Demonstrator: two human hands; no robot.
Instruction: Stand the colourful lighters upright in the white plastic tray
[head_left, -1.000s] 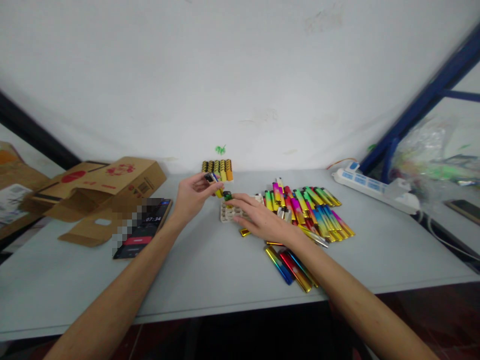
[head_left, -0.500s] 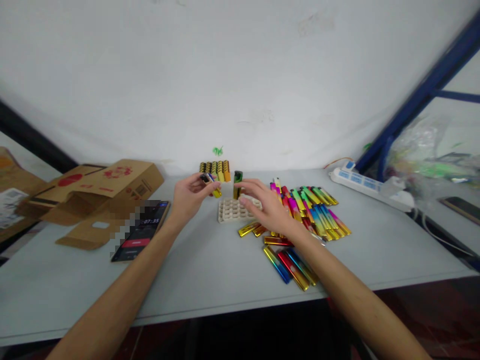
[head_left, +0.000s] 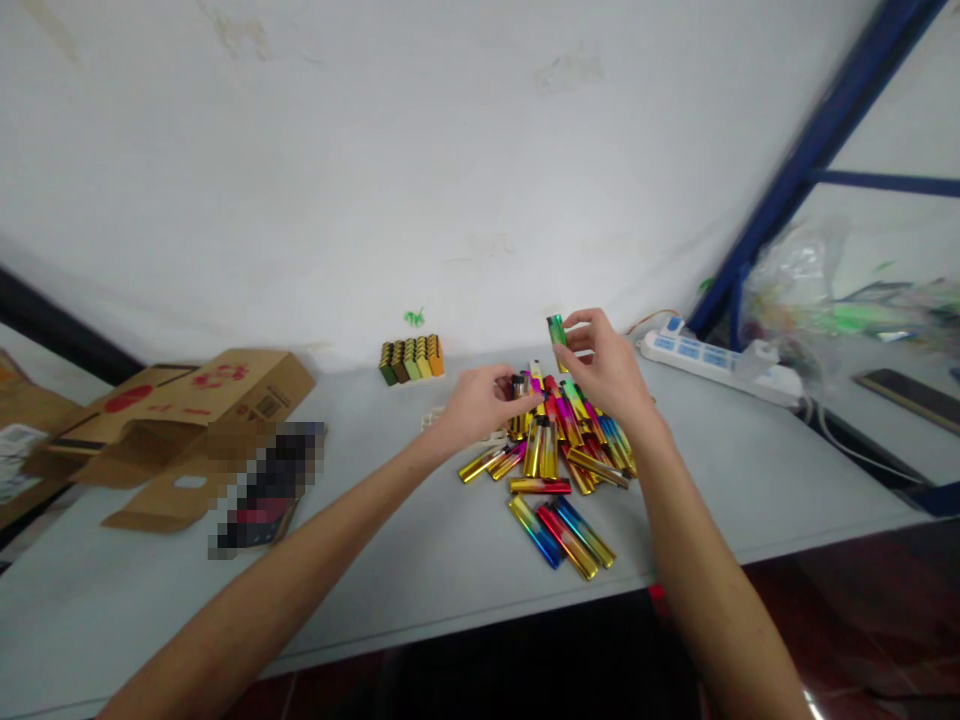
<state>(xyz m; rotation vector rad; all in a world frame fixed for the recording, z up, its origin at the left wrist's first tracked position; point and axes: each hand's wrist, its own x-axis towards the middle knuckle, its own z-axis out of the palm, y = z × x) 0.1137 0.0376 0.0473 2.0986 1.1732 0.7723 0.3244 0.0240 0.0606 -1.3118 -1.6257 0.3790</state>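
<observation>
A shiny green lighter [head_left: 556, 342] stands upright between the fingertips of my right hand [head_left: 606, 368], raised above the back of the lighter pile. My left hand [head_left: 480, 408] is closed at the pile's left side, around a dark-topped lighter [head_left: 519, 388]; whether it grips more than one I cannot tell. The pile of metallic lighters [head_left: 550, 450], in gold, red, pink, green and blue, lies under and in front of both hands. Behind my left wrist a pale tray with holes [head_left: 430, 420] is mostly hidden.
Rows of upright lighters [head_left: 412, 360] stand by the wall. An opened cardboard box [head_left: 247, 390] and a phone [head_left: 281, 480], partly blurred out, are on the left. A white power strip [head_left: 720, 365] lies at the right, near a blue metal frame [head_left: 814, 165].
My right hand has moved right and up from the tray and now holds a green lighter. My left hand has moved right to the pile. The view has shifted slightly.
</observation>
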